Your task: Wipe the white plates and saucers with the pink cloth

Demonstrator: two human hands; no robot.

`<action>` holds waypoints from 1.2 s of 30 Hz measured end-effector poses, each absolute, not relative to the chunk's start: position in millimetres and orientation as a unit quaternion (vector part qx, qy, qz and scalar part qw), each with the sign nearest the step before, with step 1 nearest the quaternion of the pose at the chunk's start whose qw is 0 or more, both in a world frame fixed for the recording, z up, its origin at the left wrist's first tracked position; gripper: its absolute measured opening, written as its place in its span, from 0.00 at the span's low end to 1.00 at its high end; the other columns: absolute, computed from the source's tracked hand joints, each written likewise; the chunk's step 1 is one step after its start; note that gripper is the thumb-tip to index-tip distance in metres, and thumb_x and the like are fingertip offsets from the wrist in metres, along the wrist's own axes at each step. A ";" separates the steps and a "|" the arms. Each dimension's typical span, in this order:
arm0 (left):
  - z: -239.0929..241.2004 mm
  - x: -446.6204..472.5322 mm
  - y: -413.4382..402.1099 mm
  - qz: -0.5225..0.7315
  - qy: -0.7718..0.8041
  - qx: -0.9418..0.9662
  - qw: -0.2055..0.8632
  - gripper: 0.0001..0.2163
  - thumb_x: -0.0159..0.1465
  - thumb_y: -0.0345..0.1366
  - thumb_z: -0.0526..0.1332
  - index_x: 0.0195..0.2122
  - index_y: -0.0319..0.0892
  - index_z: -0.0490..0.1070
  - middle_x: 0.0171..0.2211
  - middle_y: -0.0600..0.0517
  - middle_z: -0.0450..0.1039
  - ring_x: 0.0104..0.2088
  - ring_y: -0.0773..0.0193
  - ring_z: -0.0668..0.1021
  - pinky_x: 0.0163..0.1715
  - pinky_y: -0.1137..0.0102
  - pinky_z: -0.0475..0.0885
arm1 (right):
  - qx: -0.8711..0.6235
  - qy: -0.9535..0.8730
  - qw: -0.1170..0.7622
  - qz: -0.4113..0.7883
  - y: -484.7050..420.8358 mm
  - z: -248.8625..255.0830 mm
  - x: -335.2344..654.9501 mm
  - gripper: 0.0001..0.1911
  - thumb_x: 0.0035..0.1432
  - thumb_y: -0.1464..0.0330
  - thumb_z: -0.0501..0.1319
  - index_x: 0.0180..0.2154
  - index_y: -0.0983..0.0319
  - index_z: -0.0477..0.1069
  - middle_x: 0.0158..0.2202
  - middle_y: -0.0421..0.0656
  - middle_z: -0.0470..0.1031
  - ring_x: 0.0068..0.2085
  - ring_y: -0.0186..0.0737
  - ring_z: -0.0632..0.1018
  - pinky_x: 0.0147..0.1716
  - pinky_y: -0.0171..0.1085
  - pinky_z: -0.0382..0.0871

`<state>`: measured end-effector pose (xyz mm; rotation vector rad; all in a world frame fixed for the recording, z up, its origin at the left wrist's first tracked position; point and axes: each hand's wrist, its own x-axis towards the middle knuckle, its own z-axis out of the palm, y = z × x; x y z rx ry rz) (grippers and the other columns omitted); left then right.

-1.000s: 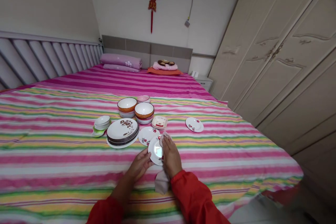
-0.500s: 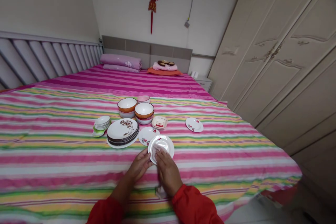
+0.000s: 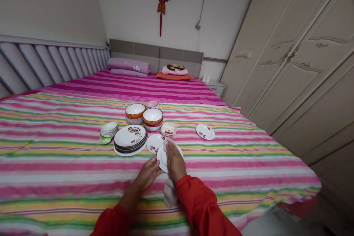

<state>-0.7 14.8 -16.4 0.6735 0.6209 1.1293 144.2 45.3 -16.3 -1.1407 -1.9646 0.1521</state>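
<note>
Since the earlier frame, the right hand and its cloth have slid from the middle of the held plate toward its far right side, and more of the cloth's tail shows below. From the left, small bowls stand stacked beside dark-rimmed plates; then the left hand pinches the held plate's near-left rim. That plate sits between both hands, in front of a flowered plate on the bed. It looks light, stiff and breakable, probably slick where glazed, so the rim seems the safest hold. The right hand lies nearly flat, fingers together, pressing the soft cloth against it. That hand covers much of the plate's right half; the left fingertips underneath and the cloth's bunched part cannot be made out.
</note>
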 end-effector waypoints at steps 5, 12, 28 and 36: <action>-20.1 -1.6 15.7 0.532 0.298 0.284 0.739 0.17 0.52 0.33 0.69 0.43 0.43 0.74 0.34 0.50 0.77 0.31 0.68 0.77 0.32 0.74 0.70 | -0.387 -0.827 0.402 0.064 23.1 -20.5 137.9 0.28 0.58 0.77 0.50 0.60 0.64 0.59 0.60 0.51 0.63 0.62 0.46 0.61 0.59 0.48 0.59; -21.7 -2.5 15.8 0.522 0.271 0.303 0.750 0.16 0.55 0.33 0.67 0.45 0.41 0.74 0.41 0.44 0.77 0.40 0.57 0.78 0.46 0.60 0.70 | -0.389 -0.835 0.389 0.015 -1.7 -31.9 179.6 0.28 0.58 0.78 0.49 0.59 0.60 0.60 0.58 0.48 0.67 0.62 0.43 0.61 0.58 0.51 0.60; -22.8 -6.7 19.1 0.546 0.298 0.242 0.745 0.26 0.58 0.30 0.64 0.58 0.45 0.61 0.46 0.46 0.76 0.44 0.60 0.78 0.48 0.64 0.71 | -0.585 -0.629 0.506 0.083 20.2 14.4 194.6 0.17 0.63 0.61 0.49 0.35 0.62 0.73 0.34 0.46 0.75 0.38 0.42 0.72 0.40 0.41 0.65; -20.2 -7.9 17.8 0.536 0.298 0.250 0.749 0.26 0.59 0.29 0.63 0.58 0.44 0.60 0.47 0.45 0.75 0.45 0.58 0.78 0.48 0.62 0.71 | -0.538 -0.582 0.504 0.342 31.8 10.6 185.9 0.23 0.52 0.54 0.59 0.15 0.60 0.56 0.15 0.32 0.52 0.21 0.30 0.56 0.20 0.31 0.49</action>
